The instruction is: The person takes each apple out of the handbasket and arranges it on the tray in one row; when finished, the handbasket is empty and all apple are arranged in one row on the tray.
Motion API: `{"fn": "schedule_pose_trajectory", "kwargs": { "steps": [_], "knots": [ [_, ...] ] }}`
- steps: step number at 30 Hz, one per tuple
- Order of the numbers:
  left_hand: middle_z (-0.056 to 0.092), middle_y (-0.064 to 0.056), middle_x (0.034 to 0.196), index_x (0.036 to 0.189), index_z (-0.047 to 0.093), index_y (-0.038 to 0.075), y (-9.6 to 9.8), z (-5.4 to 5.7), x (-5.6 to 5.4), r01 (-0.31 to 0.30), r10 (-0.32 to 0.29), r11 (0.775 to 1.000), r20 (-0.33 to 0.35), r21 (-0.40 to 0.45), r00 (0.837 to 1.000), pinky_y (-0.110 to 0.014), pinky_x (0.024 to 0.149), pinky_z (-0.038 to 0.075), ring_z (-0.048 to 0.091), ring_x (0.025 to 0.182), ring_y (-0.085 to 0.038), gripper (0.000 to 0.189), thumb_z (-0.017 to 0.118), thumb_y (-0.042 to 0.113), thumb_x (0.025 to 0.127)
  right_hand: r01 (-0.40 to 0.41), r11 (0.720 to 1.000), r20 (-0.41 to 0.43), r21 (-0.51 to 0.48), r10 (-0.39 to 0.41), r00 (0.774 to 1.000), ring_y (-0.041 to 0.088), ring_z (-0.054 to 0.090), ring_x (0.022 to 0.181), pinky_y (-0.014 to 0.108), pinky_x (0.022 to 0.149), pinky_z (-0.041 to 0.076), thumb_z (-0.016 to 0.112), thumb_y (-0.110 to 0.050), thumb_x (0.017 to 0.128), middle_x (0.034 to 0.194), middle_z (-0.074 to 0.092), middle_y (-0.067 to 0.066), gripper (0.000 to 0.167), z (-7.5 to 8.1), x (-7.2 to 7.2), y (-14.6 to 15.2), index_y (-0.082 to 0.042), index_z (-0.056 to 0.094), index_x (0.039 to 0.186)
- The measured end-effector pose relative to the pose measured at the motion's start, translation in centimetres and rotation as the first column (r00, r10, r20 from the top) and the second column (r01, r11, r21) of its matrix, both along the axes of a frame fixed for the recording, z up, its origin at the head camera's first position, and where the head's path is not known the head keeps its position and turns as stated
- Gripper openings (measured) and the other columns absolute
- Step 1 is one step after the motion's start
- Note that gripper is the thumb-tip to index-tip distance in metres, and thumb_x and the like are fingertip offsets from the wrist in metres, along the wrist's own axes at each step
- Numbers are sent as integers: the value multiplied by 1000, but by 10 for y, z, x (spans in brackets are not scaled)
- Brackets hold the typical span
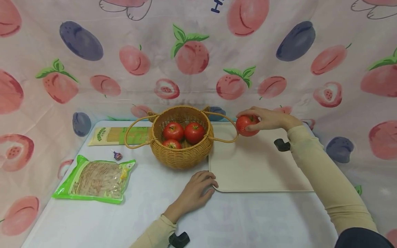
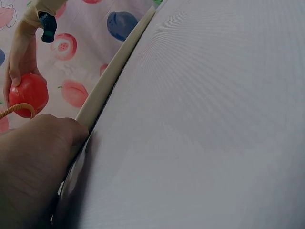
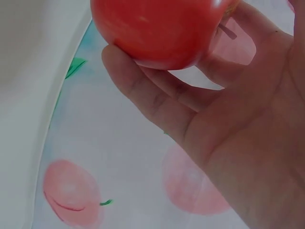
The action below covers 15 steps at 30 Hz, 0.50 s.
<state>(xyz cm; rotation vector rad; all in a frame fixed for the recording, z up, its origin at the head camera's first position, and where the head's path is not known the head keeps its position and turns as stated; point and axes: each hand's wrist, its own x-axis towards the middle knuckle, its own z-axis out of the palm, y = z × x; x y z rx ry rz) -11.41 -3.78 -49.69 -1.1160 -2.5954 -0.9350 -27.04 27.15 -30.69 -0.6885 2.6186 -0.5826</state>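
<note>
A red apple point(image 1: 246, 125) is gripped in my right hand point(image 1: 270, 119), raised above the far left part of a beige tray point(image 1: 266, 165). In the right wrist view, fingers curve round the apple point(image 3: 157, 28), its stem toward the palm. Just left of it is the handle loop of a wicker basket point(image 1: 181, 156). Inside the basket sit three red apples point(image 1: 194, 133). My left hand point(image 1: 195, 193) rests at the tray's near left corner, its fingers loosely bent and touching the rim.
Left of the basket lie a pack of noodles point(image 1: 111, 135), partly behind a basket handle, and a wrapped lollipop point(image 1: 117, 155). Nearer is a green-edged bag of brownish food point(image 1: 97, 181). A fruit-print cloth point(image 1: 192, 86) hangs behind the white table point(image 1: 149, 206).
</note>
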Motion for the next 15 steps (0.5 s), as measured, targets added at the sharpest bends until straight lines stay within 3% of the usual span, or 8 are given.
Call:
{"fn": "schedule_pose_trajectory", "kwargs": {
  "steps": [10, 15],
  "knots": [
    [56, 4, 119, 100, 63, 26, 0, 0, 0, 2, -2, 1000, -21, -4, 1000, -38, 107, 37, 46, 123, -17, 13, 61, 21, 89, 56, 998, 75, -4, -56, 996, 25, 43, 118, 47, 94, 45, 64, -34, 87, 129, 47, 5, 50, -16, -2, 11, -33, 48, 134],
    [56, 5, 119, 100, 63, 27, 1, 2, 0, -4, 4, 1000, 1, -12, 1000, -37, 108, 36, 45, 124, -16, 12, 60, 21, 90, 67, 997, 79, 36, -70, 994, 26, 43, 118, 47, 94, 45, 64, -35, 86, 128, 48, 6, 51, -26, -5, 13, -31, 48, 134]
  ]
}}
